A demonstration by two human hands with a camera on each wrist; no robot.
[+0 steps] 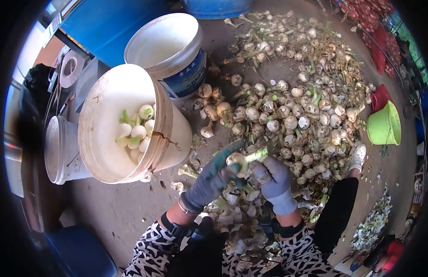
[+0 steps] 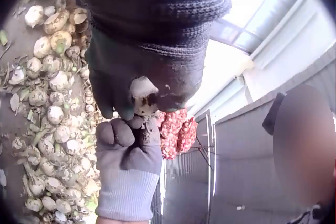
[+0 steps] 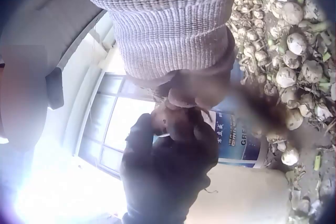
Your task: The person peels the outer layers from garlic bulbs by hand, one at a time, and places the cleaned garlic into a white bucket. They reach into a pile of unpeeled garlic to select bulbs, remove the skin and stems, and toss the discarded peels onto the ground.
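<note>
In the head view, my left hand point(image 1: 213, 177), in a dark grey and green glove, grips a garlic bulb point(image 1: 235, 159) with a thick pale-green stem. That stem point(image 1: 257, 155) points right, toward my other hand. My right hand point(image 1: 275, 181), in a light grey glove, has its fingers curled against the bulb and stem. In the left wrist view, the bulb point(image 2: 144, 95) shows between the left fingers, its roots at the right fingertips point(image 2: 123, 133). A blurred dark strip point(image 3: 262, 108) beside the right hand crosses the right wrist view.
A white bucket point(image 1: 174, 124) on the left holds peeled bulbs point(image 1: 136, 131). Behind it stands another white bucket point(image 1: 170, 64) with a blue label. Unpeeled garlic point(image 1: 292, 108) covers the floor ahead; peeled skins point(image 1: 237, 221) lie below my hands. A green bucket point(image 1: 383, 123) stands right.
</note>
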